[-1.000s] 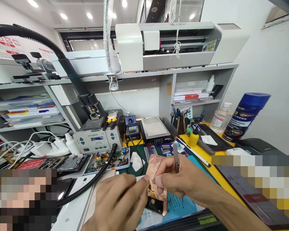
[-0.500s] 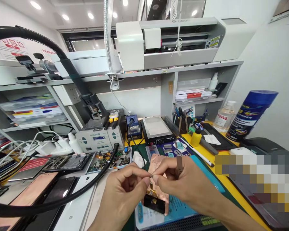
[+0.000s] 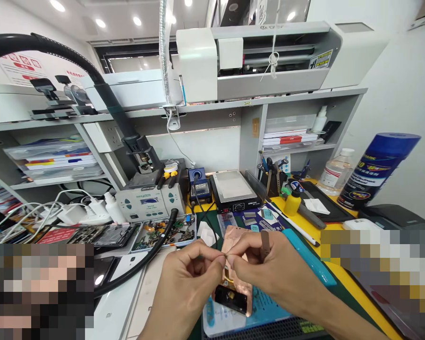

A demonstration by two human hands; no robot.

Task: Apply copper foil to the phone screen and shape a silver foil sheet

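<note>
Both hands are drawn together over the near middle of the surface [image 3: 335, 255], thumb and forefinger of each closed in a pinch, tips almost meeting. The left hand [image 3: 189, 283] and the right hand [image 3: 272, 264] seem to share a tiny piece [image 3: 225, 255], too small to identify. The right hand also keeps a flat metal tool [image 3: 265, 243] tucked upright between its fingers.

Beneath them lies the copper-coloured panel [image 3: 235, 233], on a blue-and-white pad [image 3: 262, 307] at the near middle. Its metallic skin looks thin and faintly crinkled, catching light in soft patches. Toward the near end a narrow amber flex cable [image 3: 229, 282] lies exposed beside a glossy black section [image 3: 232, 301], roughly rectangular.

The work looks to be partway: the panel is laid bare, and attention is on the small piece, which is in the fingers rather than down on the panel. How much is left cannot be judged, since the hands hide the panel's middle.

To the left, a shallow tray [image 3: 195, 231] is crowded with jagged little boards and parts, near a smooth white phone-like slab [image 3: 118, 288]. Farther off stands a boxy heating plate [image 3: 233, 184] with a pale, matt top; to its right, a squat yellow bottle [image 3: 292, 203].
</note>
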